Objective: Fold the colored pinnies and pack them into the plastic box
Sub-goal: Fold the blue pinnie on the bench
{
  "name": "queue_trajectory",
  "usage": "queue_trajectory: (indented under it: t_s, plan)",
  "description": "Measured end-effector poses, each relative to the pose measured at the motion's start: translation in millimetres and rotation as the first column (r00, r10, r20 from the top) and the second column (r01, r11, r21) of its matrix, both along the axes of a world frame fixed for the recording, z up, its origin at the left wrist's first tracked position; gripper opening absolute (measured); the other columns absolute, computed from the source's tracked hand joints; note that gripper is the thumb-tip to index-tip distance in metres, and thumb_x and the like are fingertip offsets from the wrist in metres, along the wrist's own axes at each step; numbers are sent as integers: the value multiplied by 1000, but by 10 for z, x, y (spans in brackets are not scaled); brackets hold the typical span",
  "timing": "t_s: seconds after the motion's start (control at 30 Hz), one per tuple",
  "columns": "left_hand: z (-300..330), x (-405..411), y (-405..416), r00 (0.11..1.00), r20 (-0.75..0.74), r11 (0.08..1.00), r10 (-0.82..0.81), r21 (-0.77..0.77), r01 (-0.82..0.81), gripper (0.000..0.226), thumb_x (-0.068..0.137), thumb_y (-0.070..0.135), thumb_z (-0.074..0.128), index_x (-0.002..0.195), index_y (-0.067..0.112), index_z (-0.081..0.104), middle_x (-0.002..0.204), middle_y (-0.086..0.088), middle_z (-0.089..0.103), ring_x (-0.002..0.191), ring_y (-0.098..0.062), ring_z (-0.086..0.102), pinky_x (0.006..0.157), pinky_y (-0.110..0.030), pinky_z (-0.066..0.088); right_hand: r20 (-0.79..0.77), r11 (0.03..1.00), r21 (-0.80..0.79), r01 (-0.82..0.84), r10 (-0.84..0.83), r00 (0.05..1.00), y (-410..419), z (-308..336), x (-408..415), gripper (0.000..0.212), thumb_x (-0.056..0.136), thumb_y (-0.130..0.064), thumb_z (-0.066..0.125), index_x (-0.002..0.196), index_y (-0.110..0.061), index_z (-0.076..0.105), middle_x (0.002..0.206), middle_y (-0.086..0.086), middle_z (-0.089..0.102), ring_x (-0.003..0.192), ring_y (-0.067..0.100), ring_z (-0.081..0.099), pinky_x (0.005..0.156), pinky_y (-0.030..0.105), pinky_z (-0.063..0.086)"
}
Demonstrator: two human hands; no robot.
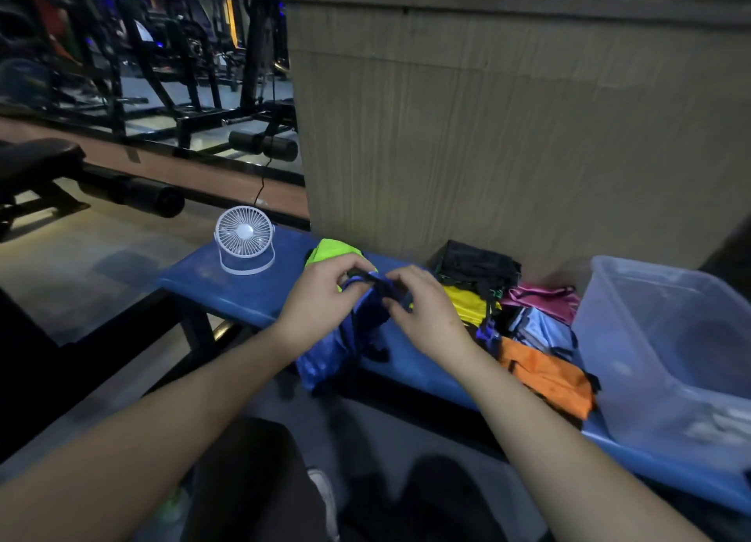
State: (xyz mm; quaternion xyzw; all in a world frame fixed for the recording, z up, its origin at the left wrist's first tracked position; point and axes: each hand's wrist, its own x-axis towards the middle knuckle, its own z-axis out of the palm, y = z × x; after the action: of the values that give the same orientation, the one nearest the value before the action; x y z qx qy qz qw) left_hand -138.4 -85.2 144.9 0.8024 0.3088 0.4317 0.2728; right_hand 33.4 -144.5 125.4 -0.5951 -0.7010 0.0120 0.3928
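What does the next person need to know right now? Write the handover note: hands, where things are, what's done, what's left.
Left hand and right hand: both pinch the dark trim at the top of the blue pinny, which hangs over the front edge of the blue bench.
Neon green pinny: on the bench just behind the hands; whether it is folded is unclear.
Pile between hands and box: black, yellow, pink, light blue and orange pinnies, loosely heaped.
Plastic box: at the right end of the bench; no pinnies visible inside.
Left: fold the blue one, then the rest, and pack all.
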Motion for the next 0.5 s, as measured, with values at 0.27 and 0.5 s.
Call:
queue_trajectory:
  t_s: [0.27,0.5]
  plan:
    - [389,-20,-677,980,199,999,-28,-21,33,15,87,0,66,91,15,67,85,14,67,81,8,60,79,-10,42,-220,990,-119,72,-97,971,-946,-302,-218,44,79,-32,82,110,-18,54,110,-2,53,98,12,57,85,24,42]
    - [792,140,-1016,957,284,997,-59,-25,69,17,87,-1,62,90,14,67,85,10,67,80,3,60,80,-18,45,-339,932,-350,-92,-35,940,-1466,-429,-424,66,67,-59,80,118,-24,57,116,-6,64,107,10,63,97,33,51]
